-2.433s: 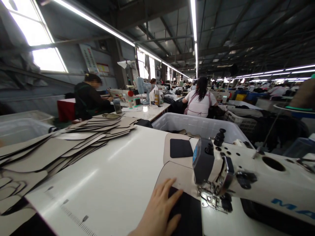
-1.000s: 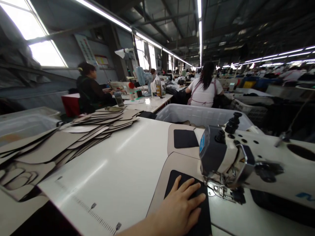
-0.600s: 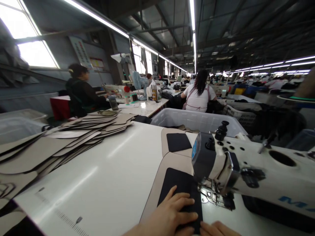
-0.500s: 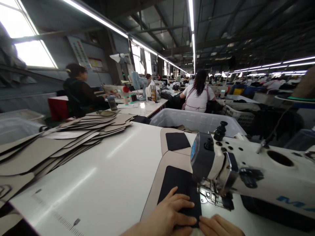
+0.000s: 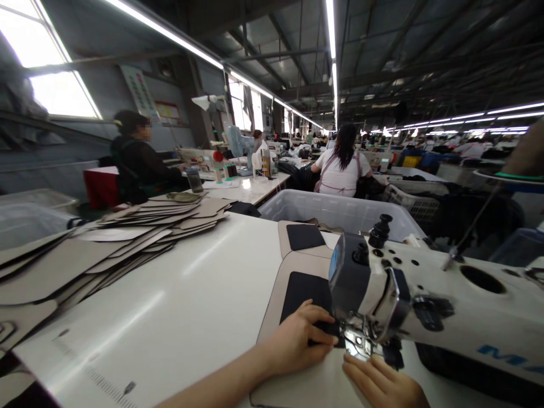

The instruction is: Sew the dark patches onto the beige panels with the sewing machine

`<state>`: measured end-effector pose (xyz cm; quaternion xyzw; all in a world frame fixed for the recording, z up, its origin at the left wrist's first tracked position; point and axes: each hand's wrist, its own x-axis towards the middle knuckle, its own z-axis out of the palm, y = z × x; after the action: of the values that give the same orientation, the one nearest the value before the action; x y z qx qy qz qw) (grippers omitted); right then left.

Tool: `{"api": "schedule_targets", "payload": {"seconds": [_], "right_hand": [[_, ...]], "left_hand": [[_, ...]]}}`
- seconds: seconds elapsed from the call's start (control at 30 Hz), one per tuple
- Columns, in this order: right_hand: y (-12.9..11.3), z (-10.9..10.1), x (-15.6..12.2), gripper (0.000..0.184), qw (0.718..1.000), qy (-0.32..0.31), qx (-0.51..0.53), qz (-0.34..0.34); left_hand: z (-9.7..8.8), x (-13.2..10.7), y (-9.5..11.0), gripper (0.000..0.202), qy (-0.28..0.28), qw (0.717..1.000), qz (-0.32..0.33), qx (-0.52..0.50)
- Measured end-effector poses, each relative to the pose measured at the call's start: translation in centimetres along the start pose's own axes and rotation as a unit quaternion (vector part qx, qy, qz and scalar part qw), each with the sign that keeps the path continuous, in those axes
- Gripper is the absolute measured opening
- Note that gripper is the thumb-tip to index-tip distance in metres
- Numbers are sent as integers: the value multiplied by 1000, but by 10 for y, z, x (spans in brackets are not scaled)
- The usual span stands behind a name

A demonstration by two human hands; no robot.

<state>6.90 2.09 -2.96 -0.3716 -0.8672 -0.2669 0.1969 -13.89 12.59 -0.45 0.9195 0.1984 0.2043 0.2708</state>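
A beige panel point(image 5: 272, 303) bearing a black patch point(image 5: 301, 287) lies on the white table, its right side at the sewing machine point(image 5: 442, 292). My left hand point(image 5: 300, 335) rests on the patch, fingers bent a little and lying on the cloth just left of the presser foot point(image 5: 360, 335). On the near side of the foot, my right hand point(image 5: 382, 381) lies low with its fingers stretched out and close together at the panel's edge. Its thumb is hidden. Farther back, a second black patch point(image 5: 305, 237) shows on the beige material.
Several stacked beige pieces point(image 5: 91, 258) cover the left of the white tabletop point(image 5: 191, 294). Behind the table stands a translucent plastic bin point(image 5: 340, 205). One co-worker point(image 5: 342, 164) sits ahead with their back to me; another point(image 5: 138, 158) works at a machine on the left.
The panel's near patch has moved away from me and right, toward the presser foot. My left hand has gone forward with it; my right hand has moved slightly forward beside the foot.
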Motion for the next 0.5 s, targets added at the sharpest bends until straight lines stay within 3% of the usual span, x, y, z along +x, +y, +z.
{"api": "schedule_targets", "payload": {"seconds": [0.13,0.23,0.33,0.5], "right_hand": [[8,12,-13,38,999,-46,6,19],[10,18,-22,37,999,-48,-2,23],[13,15,-22,43,999,-52,-1,4],[17,-2,-5,41,1000,-7,16,13]], "left_hand": [[-10,9,0,19,12,1000,3,4],[-10,3,8,23,2,1000,8,13],[10,-12,19,42,-36,994,49,86],[51,-24,27,31,-18,965,79,250]]}}
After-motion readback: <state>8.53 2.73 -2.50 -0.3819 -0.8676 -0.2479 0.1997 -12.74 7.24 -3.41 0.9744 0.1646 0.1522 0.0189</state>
